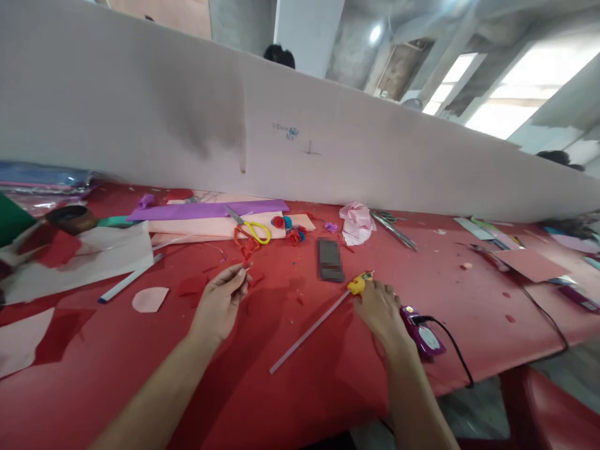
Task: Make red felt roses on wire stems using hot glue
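My left hand (221, 301) is held over the red table with thumb and fingers pinched together. A small pale and reddish bit shows at its fingertips, too small to name. My right hand (380, 307) is closed over a yellow glue gun (357, 285), hiding much of it. From the gun a long translucent glue stick (309, 332) slants down to the left across the cloth. Scissors (253, 230) with yellow and orange handles lie just beyond my left hand. Small red and blue paper flowers (294, 234) sit beside them. A dark phone (330, 259) lies between my hands.
A purple box with a black cable (424, 334) lies right of my right hand. Purple and pink paper strips (210, 211), a crumpled pink sheet (357, 222) and a blue-tipped white marker (130, 279) are scattered about. A white partition (309, 181) closes the table's back.
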Demonstrator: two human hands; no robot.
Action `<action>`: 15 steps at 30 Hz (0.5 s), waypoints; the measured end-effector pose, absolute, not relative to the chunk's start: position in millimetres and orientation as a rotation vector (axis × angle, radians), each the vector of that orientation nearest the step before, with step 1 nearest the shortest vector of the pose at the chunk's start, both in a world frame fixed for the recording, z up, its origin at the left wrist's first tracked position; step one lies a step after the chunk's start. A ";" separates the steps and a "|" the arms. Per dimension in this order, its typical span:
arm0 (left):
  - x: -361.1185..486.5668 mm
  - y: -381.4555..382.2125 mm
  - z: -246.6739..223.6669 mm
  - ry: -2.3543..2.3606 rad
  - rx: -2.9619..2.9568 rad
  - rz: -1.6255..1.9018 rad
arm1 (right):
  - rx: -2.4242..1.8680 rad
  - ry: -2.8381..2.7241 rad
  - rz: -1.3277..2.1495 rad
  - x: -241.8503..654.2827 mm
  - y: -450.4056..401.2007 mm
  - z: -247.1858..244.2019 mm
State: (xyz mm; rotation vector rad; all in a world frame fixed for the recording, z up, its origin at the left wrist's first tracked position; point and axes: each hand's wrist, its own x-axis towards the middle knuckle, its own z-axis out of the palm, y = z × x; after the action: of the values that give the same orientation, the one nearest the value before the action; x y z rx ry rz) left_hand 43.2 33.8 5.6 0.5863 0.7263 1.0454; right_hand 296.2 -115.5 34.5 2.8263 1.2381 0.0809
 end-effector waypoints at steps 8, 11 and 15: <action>28.1 54.4 13.1 0.718 0.497 1.190 | 2.759 1.167 -0.042 339.8 -117.7 -0.8; 25.5 57.0 13.1 0.733 0.471 1.173 | 2.754 1.201 -0.075 347.9 -119.6 -5.4; 27.8 53.1 10.3 0.742 0.470 1.141 | 2.794 1.248 -0.081 358.7 -121.4 -0.3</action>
State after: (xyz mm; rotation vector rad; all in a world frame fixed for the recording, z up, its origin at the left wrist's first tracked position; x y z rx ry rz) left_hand 27.8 53.1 10.3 0.4704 0.7425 1.1414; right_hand 358.7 -121.4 -0.3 2.7940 1.2480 -0.0810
